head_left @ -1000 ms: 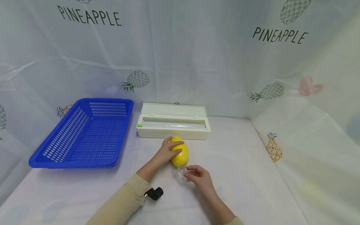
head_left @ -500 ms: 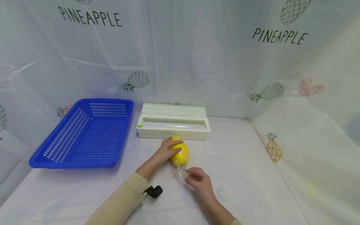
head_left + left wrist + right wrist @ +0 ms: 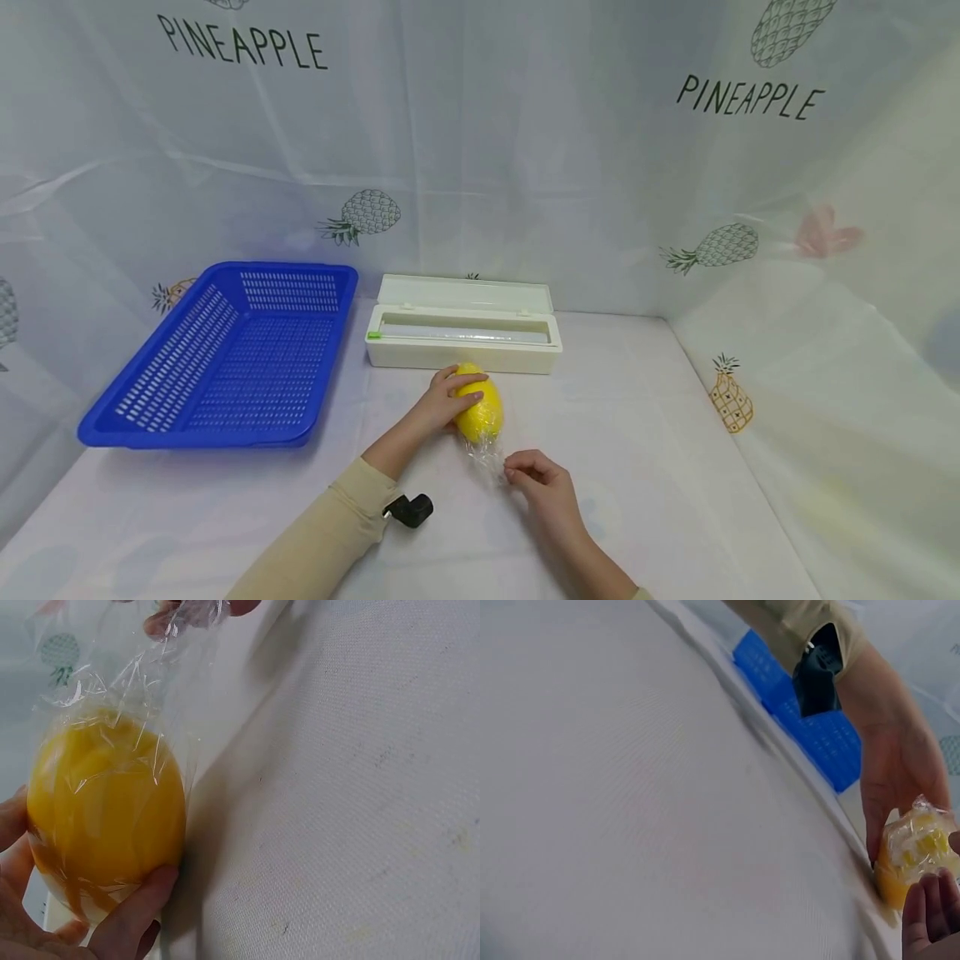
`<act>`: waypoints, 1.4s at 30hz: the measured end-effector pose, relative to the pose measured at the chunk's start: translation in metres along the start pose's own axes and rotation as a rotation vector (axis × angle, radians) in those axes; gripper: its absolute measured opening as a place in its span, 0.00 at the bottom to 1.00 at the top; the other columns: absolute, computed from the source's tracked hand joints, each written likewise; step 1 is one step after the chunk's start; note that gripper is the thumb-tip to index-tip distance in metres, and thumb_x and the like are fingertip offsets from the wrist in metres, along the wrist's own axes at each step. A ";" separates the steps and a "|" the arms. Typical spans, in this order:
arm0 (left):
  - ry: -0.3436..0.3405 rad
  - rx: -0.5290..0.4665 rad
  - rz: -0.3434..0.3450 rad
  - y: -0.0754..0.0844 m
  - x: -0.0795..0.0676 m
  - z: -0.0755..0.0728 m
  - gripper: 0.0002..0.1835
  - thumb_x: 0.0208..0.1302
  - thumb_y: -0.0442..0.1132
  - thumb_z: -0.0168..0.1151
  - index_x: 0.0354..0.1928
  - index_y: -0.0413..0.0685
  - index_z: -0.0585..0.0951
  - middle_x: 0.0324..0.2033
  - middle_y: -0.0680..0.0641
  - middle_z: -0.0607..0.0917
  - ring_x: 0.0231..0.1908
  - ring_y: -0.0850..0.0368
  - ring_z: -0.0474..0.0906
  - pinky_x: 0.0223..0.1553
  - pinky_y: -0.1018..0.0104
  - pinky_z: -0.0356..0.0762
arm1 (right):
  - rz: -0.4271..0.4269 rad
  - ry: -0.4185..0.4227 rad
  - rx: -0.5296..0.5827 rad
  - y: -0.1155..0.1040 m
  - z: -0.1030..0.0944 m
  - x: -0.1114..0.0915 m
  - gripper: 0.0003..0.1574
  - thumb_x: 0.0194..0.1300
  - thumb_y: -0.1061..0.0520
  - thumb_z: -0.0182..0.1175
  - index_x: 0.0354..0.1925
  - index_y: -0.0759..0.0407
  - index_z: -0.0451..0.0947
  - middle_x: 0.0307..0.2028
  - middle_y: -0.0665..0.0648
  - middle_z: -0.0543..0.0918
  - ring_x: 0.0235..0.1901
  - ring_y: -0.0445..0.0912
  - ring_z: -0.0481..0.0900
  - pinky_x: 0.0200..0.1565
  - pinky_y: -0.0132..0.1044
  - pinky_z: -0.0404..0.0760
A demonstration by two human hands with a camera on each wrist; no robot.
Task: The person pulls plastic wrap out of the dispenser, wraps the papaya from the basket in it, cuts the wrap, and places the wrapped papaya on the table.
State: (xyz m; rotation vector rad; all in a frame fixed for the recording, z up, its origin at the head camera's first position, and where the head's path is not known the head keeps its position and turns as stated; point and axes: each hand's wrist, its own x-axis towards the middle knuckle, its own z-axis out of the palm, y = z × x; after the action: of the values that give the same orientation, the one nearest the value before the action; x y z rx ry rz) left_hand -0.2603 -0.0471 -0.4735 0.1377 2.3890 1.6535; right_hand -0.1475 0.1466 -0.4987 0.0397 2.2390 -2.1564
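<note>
A smooth yellow oval fruit [image 3: 482,417] lies in clear plastic wrap [image 3: 486,457], the loose end of the film gathered toward the person. My left hand [image 3: 441,404] grips the fruit from its left side, fingers over the top; in the left wrist view the fingers [image 3: 139,911] curl round its lower part. At the film's loose end, my right hand [image 3: 549,490] pinches the edge between thumb and fingertips. In the right wrist view crinkled film covers the fruit's end [image 3: 889,881], near the right fingers [image 3: 934,904].
Behind the fruit stands a white plastic wrap dispenser [image 3: 461,358], lid raised, with a roll inside. A blue mesh basket [image 3: 322,392] sits at the left. White pineapple-print curtain [image 3: 525,167] hangs along the back and right side. A black wrist camera [image 3: 411,510] is on the left sleeve.
My right hand has shifted slightly to the right, drawing the film's end out that way. The left hand and the fruit have stayed in place.
</note>
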 end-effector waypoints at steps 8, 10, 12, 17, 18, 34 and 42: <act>-0.003 -0.014 -0.003 0.002 -0.001 0.001 0.19 0.67 0.45 0.63 0.60 0.58 0.80 0.74 0.40 0.49 0.61 0.30 0.65 0.33 0.58 0.84 | -0.115 0.027 -0.046 -0.001 -0.002 -0.004 0.13 0.55 0.71 0.67 0.41 0.68 0.81 0.44 0.60 0.79 0.43 0.47 0.77 0.44 0.31 0.80; 0.002 -0.009 -0.005 0.003 -0.002 0.001 0.19 0.66 0.45 0.63 0.60 0.58 0.80 0.73 0.40 0.49 0.60 0.30 0.66 0.33 0.57 0.84 | -0.142 0.024 -0.073 -0.002 0.000 -0.004 0.17 0.54 0.71 0.68 0.45 0.66 0.82 0.47 0.59 0.78 0.44 0.50 0.76 0.45 0.32 0.80; 0.007 -0.005 -0.007 0.003 -0.002 0.002 0.19 0.66 0.45 0.63 0.59 0.58 0.80 0.73 0.40 0.49 0.61 0.30 0.66 0.34 0.56 0.84 | -0.161 0.017 -0.104 -0.004 0.004 -0.003 0.19 0.54 0.70 0.69 0.46 0.62 0.83 0.50 0.58 0.75 0.46 0.52 0.74 0.46 0.33 0.79; 0.012 0.017 0.001 0.006 -0.003 0.001 0.19 0.67 0.45 0.62 0.60 0.58 0.80 0.73 0.39 0.49 0.62 0.29 0.64 0.35 0.54 0.84 | -0.209 0.028 -0.138 -0.007 0.014 0.006 0.16 0.55 0.66 0.71 0.44 0.60 0.87 0.53 0.58 0.72 0.48 0.51 0.72 0.49 0.36 0.78; 0.014 0.020 0.003 0.006 -0.003 0.001 0.19 0.67 0.45 0.62 0.60 0.57 0.80 0.73 0.39 0.49 0.62 0.29 0.63 0.35 0.54 0.84 | -0.221 0.030 -0.145 -0.007 0.016 0.008 0.15 0.54 0.65 0.72 0.43 0.60 0.87 0.53 0.58 0.72 0.47 0.49 0.72 0.49 0.35 0.78; 0.025 -0.001 0.011 0.009 -0.006 0.002 0.19 0.68 0.44 0.61 0.59 0.55 0.81 0.73 0.38 0.50 0.64 0.28 0.60 0.37 0.51 0.84 | -0.112 -0.093 -0.171 -0.024 0.025 0.005 0.05 0.61 0.68 0.65 0.37 0.69 0.86 0.60 0.65 0.62 0.37 0.44 0.78 0.39 0.26 0.77; 0.029 0.002 0.000 0.010 -0.006 0.002 0.18 0.67 0.44 0.61 0.59 0.55 0.81 0.73 0.38 0.51 0.64 0.28 0.60 0.34 0.56 0.84 | -0.062 -0.201 -0.252 -0.024 0.022 -0.002 0.07 0.60 0.62 0.68 0.37 0.63 0.88 0.57 0.64 0.64 0.38 0.45 0.75 0.39 0.28 0.76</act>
State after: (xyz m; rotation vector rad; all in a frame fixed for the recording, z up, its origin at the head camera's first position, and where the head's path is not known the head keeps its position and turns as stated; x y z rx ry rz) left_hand -0.2543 -0.0431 -0.4640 0.1146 2.4126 1.6639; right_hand -0.1467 0.1237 -0.4760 -0.2448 2.3980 -1.7941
